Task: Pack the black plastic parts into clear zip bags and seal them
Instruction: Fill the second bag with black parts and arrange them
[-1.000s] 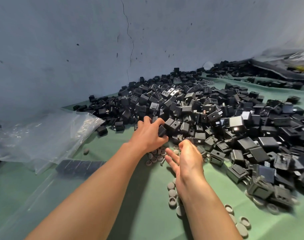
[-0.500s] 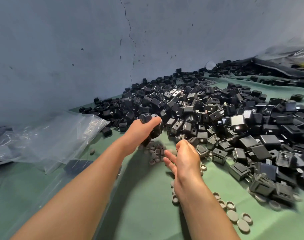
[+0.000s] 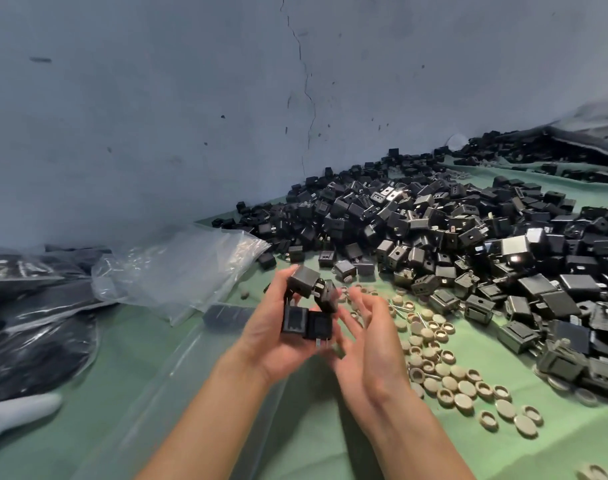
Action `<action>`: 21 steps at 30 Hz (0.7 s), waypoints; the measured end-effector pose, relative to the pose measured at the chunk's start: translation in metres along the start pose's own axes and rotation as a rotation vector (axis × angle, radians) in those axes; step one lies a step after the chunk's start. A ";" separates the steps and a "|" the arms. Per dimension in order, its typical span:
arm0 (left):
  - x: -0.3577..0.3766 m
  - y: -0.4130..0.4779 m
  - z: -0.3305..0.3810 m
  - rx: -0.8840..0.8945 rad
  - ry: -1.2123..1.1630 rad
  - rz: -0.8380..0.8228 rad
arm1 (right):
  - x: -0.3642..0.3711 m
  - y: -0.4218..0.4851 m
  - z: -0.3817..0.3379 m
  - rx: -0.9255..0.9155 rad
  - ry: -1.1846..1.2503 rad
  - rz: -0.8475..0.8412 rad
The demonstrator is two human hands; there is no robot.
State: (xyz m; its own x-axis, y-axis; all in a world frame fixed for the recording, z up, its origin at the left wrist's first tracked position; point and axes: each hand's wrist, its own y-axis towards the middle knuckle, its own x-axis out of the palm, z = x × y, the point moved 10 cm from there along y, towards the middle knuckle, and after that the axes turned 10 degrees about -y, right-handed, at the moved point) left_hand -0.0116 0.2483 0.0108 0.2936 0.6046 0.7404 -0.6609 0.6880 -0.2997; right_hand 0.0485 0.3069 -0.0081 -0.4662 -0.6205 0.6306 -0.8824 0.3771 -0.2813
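At left of centre the clear zip bags (image 3: 178, 268) lie crumpled, nearer the left hand (image 3: 278, 341) than the right; its curled fingers cradle a cluster of black parts (image 3: 307, 308) at mid-frame, while the right hand (image 3: 370, 337) hovers just beside them, fingers spread and empty, with the loose pile (image 3: 468, 237) beyond at right.

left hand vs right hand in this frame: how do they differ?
The left hand grips a cluster of black parts, fingers curled round them; the right hand holds nothing, fingers straight and spread. The left hand sits under and left of the cluster; the right hand stands at its right, contact unclear. Both hover over the green mat, before the pile.
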 end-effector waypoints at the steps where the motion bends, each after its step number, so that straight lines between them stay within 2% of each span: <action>1: -0.004 -0.007 -0.001 0.026 0.023 0.034 | 0.006 -0.003 0.008 0.020 0.033 -0.024; 4: -0.016 -0.022 -0.006 0.133 0.101 0.185 | 0.022 -0.009 0.028 0.072 0.150 -0.059; 8: -0.014 -0.041 -0.012 0.193 0.093 0.222 | 0.034 -0.016 0.041 0.092 0.286 -0.072; 11: -0.024 -0.058 0.002 0.299 0.099 0.325 | 0.029 -0.019 0.051 0.124 0.391 -0.030; 15: -0.019 -0.077 0.019 0.446 -0.087 0.279 | 0.026 -0.025 0.064 0.193 0.539 -0.019; 21: -0.036 -0.128 0.074 0.584 -0.091 0.253 | 0.021 -0.032 0.069 0.186 0.564 -0.056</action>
State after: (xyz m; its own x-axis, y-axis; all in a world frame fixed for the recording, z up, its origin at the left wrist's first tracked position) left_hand 0.0115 0.1087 0.0674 0.0366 0.6654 0.7456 -0.9767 0.1815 -0.1140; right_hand 0.0620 0.2347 -0.0354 -0.3580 -0.1558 0.9206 -0.9247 0.1959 -0.3264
